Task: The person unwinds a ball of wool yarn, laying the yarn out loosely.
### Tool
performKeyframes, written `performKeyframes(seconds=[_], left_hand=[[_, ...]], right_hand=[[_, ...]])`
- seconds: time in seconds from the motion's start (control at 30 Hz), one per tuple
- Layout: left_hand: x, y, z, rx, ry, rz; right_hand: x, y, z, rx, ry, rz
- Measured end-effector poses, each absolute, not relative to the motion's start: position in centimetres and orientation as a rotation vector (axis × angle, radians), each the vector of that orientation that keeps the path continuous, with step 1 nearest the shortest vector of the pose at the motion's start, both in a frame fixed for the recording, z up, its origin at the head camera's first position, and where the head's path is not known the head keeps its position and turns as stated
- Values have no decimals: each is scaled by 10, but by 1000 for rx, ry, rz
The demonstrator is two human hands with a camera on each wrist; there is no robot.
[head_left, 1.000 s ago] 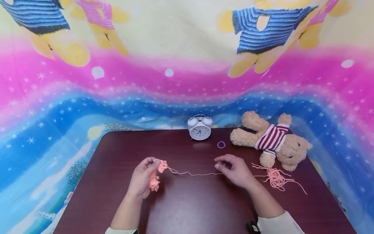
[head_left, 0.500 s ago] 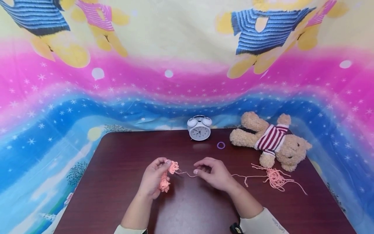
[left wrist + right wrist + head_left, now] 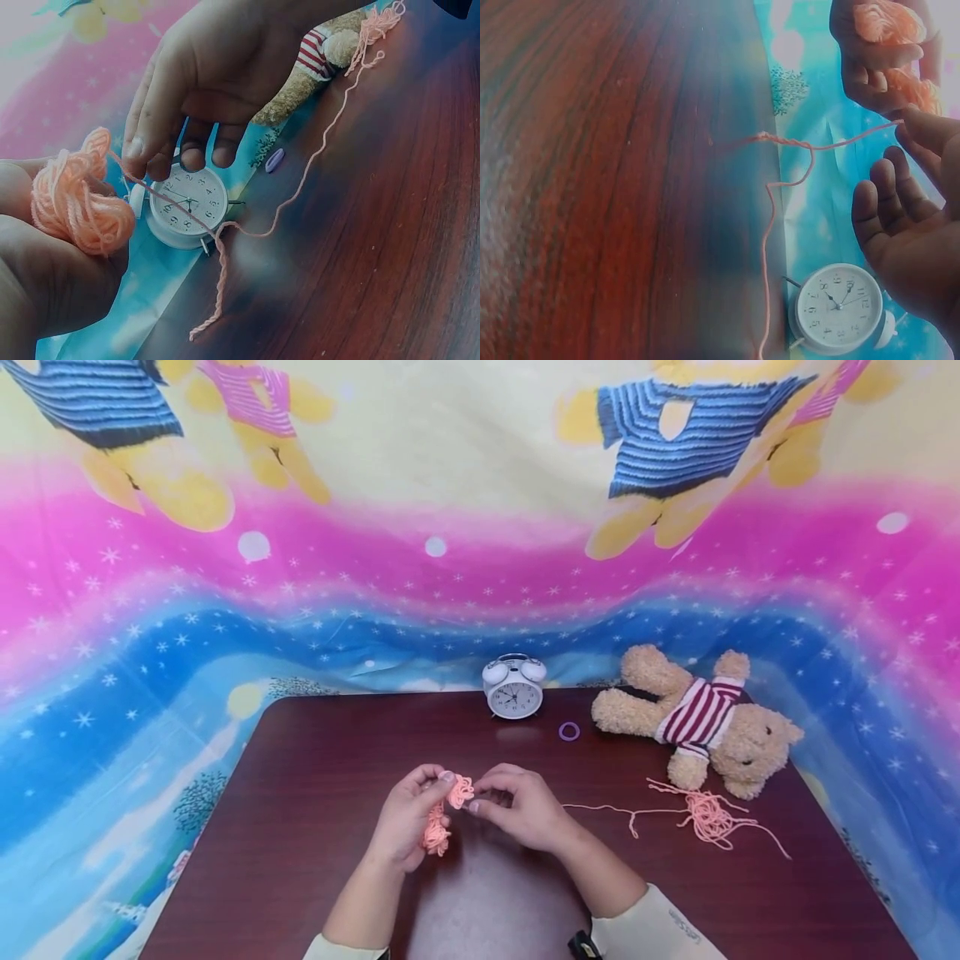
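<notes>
My left hand holds a looped bundle of peach yarn, which bulges out on both sides of its fingers. Close beside it, my right hand pinches the yarn strand between thumb and forefinger, right where it leaves the bundle. The other right fingers are loosely bent in the right wrist view. From the pinch the strand droops, with a short twisted tail hanging off it. It then runs across to a loose tangle of the same yarn on the table's right side.
A white twin-bell alarm clock stands at the back edge of the dark wooden table. Near it lies a purple ring. A teddy bear in a striped top lies at the back right, behind the tangle. A printed cloth hangs behind.
My right hand has moved left along the strand up to the bundle. The left hand has shifted right with the bundle, and the strand on the right now lies slacker.
</notes>
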State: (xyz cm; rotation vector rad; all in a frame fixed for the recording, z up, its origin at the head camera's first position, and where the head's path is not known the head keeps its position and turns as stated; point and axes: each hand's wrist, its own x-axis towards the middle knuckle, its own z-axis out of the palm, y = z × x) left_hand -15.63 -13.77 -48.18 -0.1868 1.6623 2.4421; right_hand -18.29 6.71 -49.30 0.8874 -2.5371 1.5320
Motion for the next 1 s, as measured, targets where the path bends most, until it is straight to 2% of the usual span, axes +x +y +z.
performKeyframes(seconds=[0.73,1.0], left_hand=[[-155,-137,-480,-192,1619,2465],[-153,-149,-482,-240,1665,2445]], right_hand=[[-185,60,-495,928,-2465,1538],[-184,74,-496,865,-2484,1553]])
